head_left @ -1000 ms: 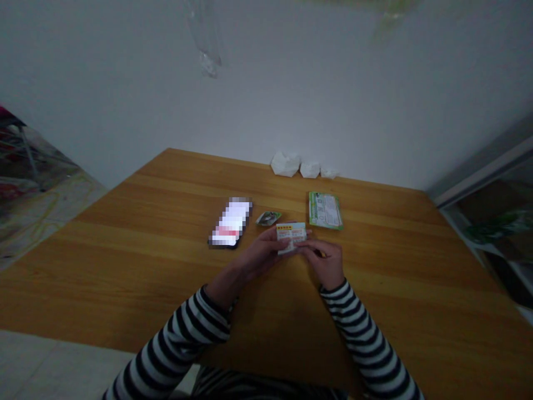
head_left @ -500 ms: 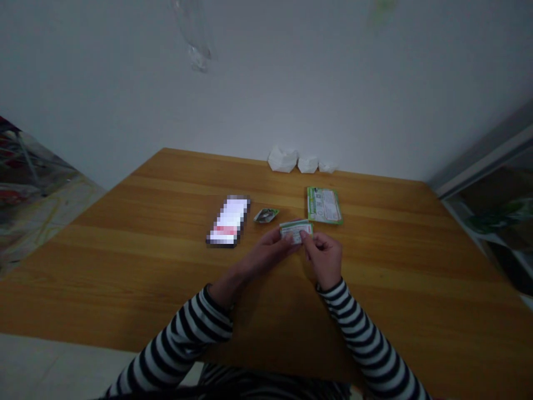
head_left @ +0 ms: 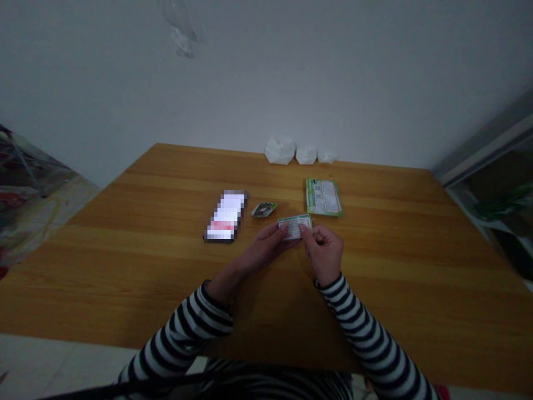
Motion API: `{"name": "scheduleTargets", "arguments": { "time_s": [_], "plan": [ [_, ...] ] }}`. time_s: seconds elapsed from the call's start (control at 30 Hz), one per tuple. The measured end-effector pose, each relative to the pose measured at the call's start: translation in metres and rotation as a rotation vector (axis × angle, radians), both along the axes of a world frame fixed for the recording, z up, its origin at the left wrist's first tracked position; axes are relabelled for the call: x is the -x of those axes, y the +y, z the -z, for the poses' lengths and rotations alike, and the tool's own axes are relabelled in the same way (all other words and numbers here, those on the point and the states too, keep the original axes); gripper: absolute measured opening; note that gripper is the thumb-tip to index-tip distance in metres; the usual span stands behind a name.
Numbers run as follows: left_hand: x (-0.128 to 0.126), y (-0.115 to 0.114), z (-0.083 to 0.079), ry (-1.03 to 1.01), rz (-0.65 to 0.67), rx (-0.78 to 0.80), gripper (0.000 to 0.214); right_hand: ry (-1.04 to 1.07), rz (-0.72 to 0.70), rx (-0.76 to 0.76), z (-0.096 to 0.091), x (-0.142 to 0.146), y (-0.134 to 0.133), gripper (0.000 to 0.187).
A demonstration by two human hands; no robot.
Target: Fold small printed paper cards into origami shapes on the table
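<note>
A small green-and-white printed packet (head_left: pixel 293 221) is held between both my hands, just above the table. My left hand (head_left: pixel 268 244) grips its left side, thumb on the printed face and fingers underneath. At its right end, my right hand (head_left: pixel 326 250) pinches the packet between thumb and curled fingers. Beyond the hands lies a small opened-looking packet (head_left: pixel 264 209) with a dark, shiny patch. Farther right, a larger flat green-and-white pouch (head_left: pixel 323 197) rests with its printed side up.
The wooden table (head_left: pixel 145 222) meets a pale wall. Left of the hands lies a phone (head_left: pixel 227 215) with a lit, blurred screen. Crumpled white tissues (head_left: pixel 280 151) stand in a row along the table's back edge.
The camera view has shifted slightly, so the table's things sit a little higher. My left thumb has moved a little on the packet; both hands keep their hold.
</note>
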State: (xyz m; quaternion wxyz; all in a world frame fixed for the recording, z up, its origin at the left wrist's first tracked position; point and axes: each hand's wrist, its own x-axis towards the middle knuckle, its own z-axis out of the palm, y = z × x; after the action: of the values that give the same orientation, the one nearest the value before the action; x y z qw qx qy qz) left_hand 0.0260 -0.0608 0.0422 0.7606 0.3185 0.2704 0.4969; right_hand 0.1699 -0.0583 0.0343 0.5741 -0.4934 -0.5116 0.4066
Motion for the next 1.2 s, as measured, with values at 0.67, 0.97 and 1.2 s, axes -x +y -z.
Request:
{"name": "scheduleTargets", "arguments": {
  "time_s": [0.67,0.97,1.2],
  "plan": [
    [0.003,0.002,0.006,0.003,0.035,-0.023,0.034,-0.065,0.032,-0.025,-0.004,0.000,-0.003,0.037],
    [0.012,0.007,0.012,0.196,0.008,-0.067,0.038,-0.094,0.061,-0.059,-0.006,-0.011,0.009,0.030],
    [0.022,0.008,0.006,0.403,0.170,-0.158,0.041,-0.031,-0.618,0.157,-0.013,-0.033,0.021,0.038]
  ]
}}
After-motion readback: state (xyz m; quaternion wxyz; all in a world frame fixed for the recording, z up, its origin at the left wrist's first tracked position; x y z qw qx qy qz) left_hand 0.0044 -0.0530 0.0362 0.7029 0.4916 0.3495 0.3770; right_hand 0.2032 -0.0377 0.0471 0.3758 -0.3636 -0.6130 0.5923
